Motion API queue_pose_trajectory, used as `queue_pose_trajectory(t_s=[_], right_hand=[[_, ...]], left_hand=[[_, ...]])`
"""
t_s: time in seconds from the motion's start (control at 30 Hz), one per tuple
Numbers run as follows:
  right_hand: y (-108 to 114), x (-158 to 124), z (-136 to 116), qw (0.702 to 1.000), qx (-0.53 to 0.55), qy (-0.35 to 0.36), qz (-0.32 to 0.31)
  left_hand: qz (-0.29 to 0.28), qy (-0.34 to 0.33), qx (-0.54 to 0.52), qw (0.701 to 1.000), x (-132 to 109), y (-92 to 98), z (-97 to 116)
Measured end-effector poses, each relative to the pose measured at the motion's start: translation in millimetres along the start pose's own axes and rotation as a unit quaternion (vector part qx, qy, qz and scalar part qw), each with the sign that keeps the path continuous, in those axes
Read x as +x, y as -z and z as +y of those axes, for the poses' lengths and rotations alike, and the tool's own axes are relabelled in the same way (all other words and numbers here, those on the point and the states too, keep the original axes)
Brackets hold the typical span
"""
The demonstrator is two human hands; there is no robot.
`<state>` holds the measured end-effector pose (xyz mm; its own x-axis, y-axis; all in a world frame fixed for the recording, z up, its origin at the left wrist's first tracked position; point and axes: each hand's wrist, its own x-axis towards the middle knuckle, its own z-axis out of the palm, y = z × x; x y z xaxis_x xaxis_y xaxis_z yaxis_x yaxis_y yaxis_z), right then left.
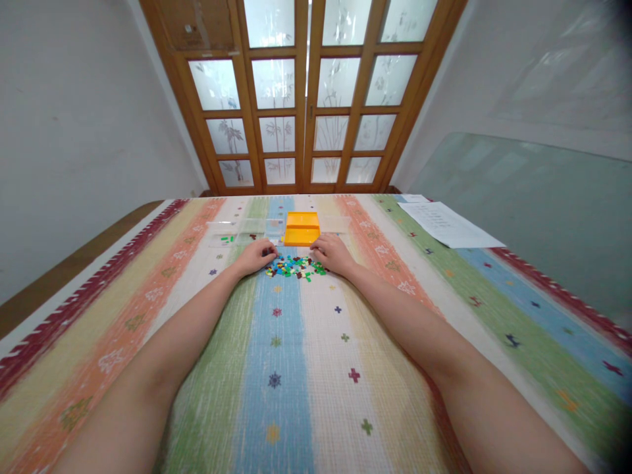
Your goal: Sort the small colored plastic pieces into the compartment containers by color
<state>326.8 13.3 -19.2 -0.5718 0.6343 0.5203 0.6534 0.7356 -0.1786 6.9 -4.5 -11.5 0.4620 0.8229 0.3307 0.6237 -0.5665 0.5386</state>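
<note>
A loose pile of small coloured bricks (295,266) in blue, green, yellow, white and dark brown lies on the tablecloth. At the pile's left edge is my left hand (257,257), its fingers bent and closed together, with a dark spot at the fingertips that is too small to name. My right hand (334,254) rests at the right edge, fingers curled and closed near the bricks; what they hold, if anything, is hidden. Just behind the pile stands a yellow box (302,228) with two shallow halves. A clear plastic tray (217,227) beside it contains a few green and dark brown bricks.
A striped, patterned tablecloth (276,408) covers the table. Printed white paper (447,224) lies at the far right. Another clear plastic piece (340,226) shows faintly right of the yellow box. Beyond the table are wooden glass-paned doors (303,99) and a glass board (533,197).
</note>
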Motion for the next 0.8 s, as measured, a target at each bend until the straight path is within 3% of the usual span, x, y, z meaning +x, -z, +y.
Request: queue_pose_trajectory(t_s=[0.13,0.3,0.5,0.67,0.8], right_hand=[[-1.4,-0.2,1.8,1.000,0.002,0.006,0.009],[-0.6,0.0,0.9,1.000,0.005,0.003,0.006],[-0.9,-0.4,0.0,1.000,0.006,0.005,0.010],[-1.0,-0.1,-0.3,1.000,0.006,0.007,0.009],[-0.5,0.3,-0.4,1.000,0.010,0.003,0.003]], left_hand=[[0.081,0.065,-0.088,0.991,2.8,-2.4,-8.4],[0.194,0.159,-0.220,0.943,8.5,-1.0,-22.2],[0.317,0.211,-0.237,0.894,8.9,8.0,-34.5],[0.350,0.246,-0.251,0.868,6.6,12.3,-37.1],[0.306,0.241,-0.246,0.888,4.9,15.5,-31.1]])
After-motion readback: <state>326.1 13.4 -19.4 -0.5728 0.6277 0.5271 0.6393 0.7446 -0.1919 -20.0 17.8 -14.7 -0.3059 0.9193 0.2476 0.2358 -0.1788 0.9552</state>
